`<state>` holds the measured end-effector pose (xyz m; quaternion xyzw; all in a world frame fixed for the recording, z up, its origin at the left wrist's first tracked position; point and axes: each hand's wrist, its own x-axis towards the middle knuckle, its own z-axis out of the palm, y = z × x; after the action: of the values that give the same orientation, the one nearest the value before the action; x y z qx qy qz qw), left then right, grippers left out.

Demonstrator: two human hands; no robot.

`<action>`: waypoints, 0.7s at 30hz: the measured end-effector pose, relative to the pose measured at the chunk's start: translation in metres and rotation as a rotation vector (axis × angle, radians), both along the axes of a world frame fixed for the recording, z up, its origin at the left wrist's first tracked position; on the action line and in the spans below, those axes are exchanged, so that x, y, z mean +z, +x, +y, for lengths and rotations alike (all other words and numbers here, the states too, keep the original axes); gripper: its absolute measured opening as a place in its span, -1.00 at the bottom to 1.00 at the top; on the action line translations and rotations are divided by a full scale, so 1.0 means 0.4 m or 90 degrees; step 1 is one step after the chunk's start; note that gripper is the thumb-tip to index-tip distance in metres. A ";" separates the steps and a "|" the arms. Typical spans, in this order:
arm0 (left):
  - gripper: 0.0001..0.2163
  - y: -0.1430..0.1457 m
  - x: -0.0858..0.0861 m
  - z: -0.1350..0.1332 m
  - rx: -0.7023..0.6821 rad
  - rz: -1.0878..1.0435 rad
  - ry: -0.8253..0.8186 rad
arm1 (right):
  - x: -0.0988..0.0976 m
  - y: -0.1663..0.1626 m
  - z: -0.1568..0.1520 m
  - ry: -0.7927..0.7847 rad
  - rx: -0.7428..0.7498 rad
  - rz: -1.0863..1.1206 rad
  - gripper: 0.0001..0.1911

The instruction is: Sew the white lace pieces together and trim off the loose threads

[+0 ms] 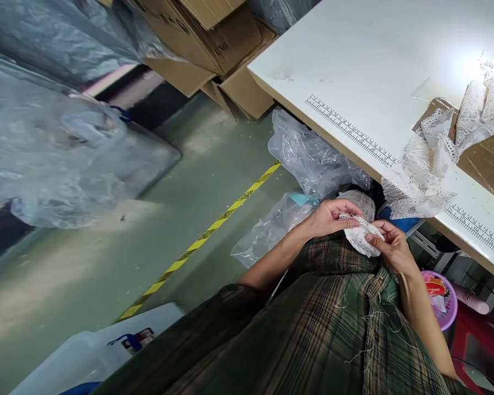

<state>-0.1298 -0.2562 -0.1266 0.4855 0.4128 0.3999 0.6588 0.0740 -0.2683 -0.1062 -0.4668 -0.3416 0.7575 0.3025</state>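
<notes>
A small piece of white lace fabric (363, 239) is stretched between my two hands above my lap. My left hand (331, 218) pinches its upper left edge between thumb and fingers. On the other side, my right hand (392, 247) grips the right edge with the thumb on top. Another pale lace bundle (359, 204) lies just behind my hands, partly covered by them. More white lace (428, 159) spreads over the table and hangs down its front edge, to the right of my hands.
The white table (354, 60) has a printed ruler (349, 129) along its edge. Cardboard boxes (218, 49) and plastic bags (308, 153) stand on the floor. Yellow-black tape (206, 236) crosses the floor. A purple basket (448, 307) and red stool (477, 340) are at right.
</notes>
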 end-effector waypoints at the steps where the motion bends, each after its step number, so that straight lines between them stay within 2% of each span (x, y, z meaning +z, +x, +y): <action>1: -0.50 0.000 0.004 -0.001 0.003 -0.006 0.000 | 0.003 0.000 0.000 0.005 0.001 -0.005 -0.55; 8: -0.57 -0.003 0.023 0.003 -0.018 0.024 0.045 | 0.026 0.003 0.002 0.084 0.012 -0.067 -0.56; 12: -0.60 -0.007 0.032 0.004 -0.028 0.034 0.064 | 0.036 0.009 -0.003 0.152 0.010 -0.096 -0.63; 18: -0.63 -0.001 0.048 0.000 -0.011 -0.004 0.119 | 0.040 0.018 -0.018 0.240 -0.018 -0.122 -0.74; 21: -0.62 0.007 0.054 0.003 0.004 -0.009 0.142 | 0.041 0.022 -0.018 0.252 -0.015 -0.142 -0.72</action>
<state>-0.1271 -0.2552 -0.1050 0.5521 0.3626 0.4487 0.6020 0.0828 -0.2755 -0.0896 -0.4831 -0.5097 0.6157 0.3574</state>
